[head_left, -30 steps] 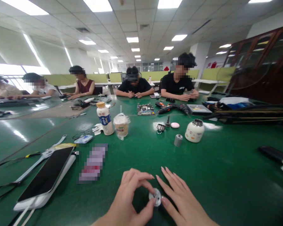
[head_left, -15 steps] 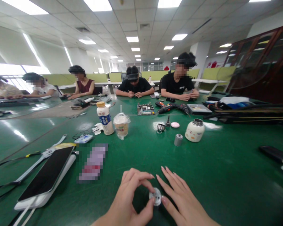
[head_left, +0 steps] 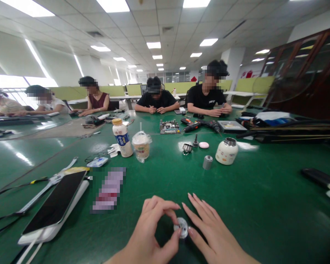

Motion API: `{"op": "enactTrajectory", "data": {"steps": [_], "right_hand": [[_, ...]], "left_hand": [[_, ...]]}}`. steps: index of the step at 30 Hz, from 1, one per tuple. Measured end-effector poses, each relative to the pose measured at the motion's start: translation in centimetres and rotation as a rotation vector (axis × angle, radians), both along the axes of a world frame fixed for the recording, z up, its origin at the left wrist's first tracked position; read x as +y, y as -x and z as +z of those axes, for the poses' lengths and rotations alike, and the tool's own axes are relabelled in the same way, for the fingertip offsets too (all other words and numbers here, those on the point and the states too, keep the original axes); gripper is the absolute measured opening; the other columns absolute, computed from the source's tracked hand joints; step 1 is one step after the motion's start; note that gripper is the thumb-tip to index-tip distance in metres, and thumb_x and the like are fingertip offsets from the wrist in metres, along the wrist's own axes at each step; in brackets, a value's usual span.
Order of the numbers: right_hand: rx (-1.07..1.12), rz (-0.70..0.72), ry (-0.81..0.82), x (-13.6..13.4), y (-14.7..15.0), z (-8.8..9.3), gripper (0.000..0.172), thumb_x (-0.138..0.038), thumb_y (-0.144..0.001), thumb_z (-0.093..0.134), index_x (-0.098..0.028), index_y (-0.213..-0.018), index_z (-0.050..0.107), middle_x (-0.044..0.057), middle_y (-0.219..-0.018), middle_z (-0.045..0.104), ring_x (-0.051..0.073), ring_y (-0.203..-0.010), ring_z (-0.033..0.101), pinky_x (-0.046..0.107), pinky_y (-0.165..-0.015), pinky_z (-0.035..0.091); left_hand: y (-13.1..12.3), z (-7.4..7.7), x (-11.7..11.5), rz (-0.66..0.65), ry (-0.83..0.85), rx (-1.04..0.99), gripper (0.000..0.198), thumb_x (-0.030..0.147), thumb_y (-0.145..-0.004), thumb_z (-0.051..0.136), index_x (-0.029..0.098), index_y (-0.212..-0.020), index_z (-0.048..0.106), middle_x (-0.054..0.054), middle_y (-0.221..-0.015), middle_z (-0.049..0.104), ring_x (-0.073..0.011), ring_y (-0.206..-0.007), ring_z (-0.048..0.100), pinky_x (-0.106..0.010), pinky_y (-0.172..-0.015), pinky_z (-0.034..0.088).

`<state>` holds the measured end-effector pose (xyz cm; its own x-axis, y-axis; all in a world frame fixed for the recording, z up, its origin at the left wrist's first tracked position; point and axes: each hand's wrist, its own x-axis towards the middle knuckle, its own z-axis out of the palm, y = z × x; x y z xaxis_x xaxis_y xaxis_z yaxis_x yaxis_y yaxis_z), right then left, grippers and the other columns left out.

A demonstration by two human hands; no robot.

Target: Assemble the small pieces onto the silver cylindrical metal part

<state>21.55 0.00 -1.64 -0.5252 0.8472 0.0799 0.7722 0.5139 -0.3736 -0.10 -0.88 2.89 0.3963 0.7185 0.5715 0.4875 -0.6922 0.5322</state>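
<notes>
Left hand (head_left: 147, 226) pinches a small round piece (head_left: 184, 227).
Probably light, hard, slippery; hold its rim. Right hand (head_left: 213, 227) spread open, gripping nothing.

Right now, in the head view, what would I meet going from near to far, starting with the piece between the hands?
Small round piece → grey cylinder → pink oval disc → circuit board → seated co-worker in black at the middle.
</notes>
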Motion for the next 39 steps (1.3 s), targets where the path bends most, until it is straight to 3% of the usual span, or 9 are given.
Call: {"op": "enactTrajectory", "data": {"steps": [8, 18, 29, 34, 39], "right_hand": [[0.002, 0.002, -0.003, -0.1, -0.1, -0.1, 0.056, -0.052, -0.099, 0.037, -0.028, -0.149, 0.033, 0.008, -0.157, 0.021, 0.032, -0.144, 0.021, 0.059, -0.113, 0.028], [0.041, 0.015, -0.054, -0.1, -0.3, -0.4, 0.054, -0.049, -0.098, 0.043, -0.028, -0.148, 0.035, 0.007, -0.157, 0.024, 0.031, -0.144, 0.024, 0.056, -0.114, 0.03], [0.037, 0.014, -0.049, 0.0, -0.2, -0.3, 0.054, -0.049, -0.098, 0.042, -0.029, -0.148, 0.035, 0.007, -0.157, 0.023, 0.032, -0.144, 0.024, 0.057, -0.113, 0.03], [0.034, 0.005, -0.023, -0.2, -0.3, -0.2, 0.056, -0.052, -0.098, 0.04, -0.028, -0.148, 0.034, 0.008, -0.157, 0.022, 0.032, -0.144, 0.022, 0.058, -0.113, 0.029], [0.045, 0.001, -0.011, 0.0, -0.2, -0.1, 0.056, -0.052, -0.097, 0.041, -0.029, -0.148, 0.034, 0.006, -0.157, 0.023, 0.033, -0.144, 0.023, 0.057, -0.114, 0.029]], "left_hand": [[0.0, 0.4, -0.1, -0.037, 0.016, -0.014, 0.051, 0.001, -0.073, 0.055, 0.025, -0.116, 0.044, 0.001, -0.088, 0.072, -0.0197, -0.086, 0.06, -0.034, -0.079, 0.044], [0.0, -0.9, 0.3, -0.063, -0.03, -0.064, 0.052, 0.003, -0.073, 0.057, 0.025, -0.118, 0.045, 0.0, -0.091, 0.075, -0.0199, -0.089, 0.063, -0.034, -0.083, 0.044], [-0.1, -0.2, -0.2, -0.026, -0.056, -0.055, 0.053, 0.001, -0.072, 0.06, 0.026, -0.116, 0.046, 0.001, -0.091, 0.076, -0.0191, -0.089, 0.066, -0.033, -0.083, 0.047], [0.8, 0.2, 1.1, 0.11, 0.02, -0.066, 0.035, 0.012, -0.08, 0.064, 0.023, -0.111, 0.052, -0.003, -0.092, 0.076, -0.0214, -0.094, 0.067, -0.037, -0.087, 0.048], [2.8, -1.6, 4.8, 0.301, 0.175, -0.041, 0.032, 0.018, -0.082, 0.062, 0.02, -0.113, 0.051, -0.005, -0.096, 0.076, -0.0234, -0.098, 0.066, -0.045, -0.093, 0.044]]}}
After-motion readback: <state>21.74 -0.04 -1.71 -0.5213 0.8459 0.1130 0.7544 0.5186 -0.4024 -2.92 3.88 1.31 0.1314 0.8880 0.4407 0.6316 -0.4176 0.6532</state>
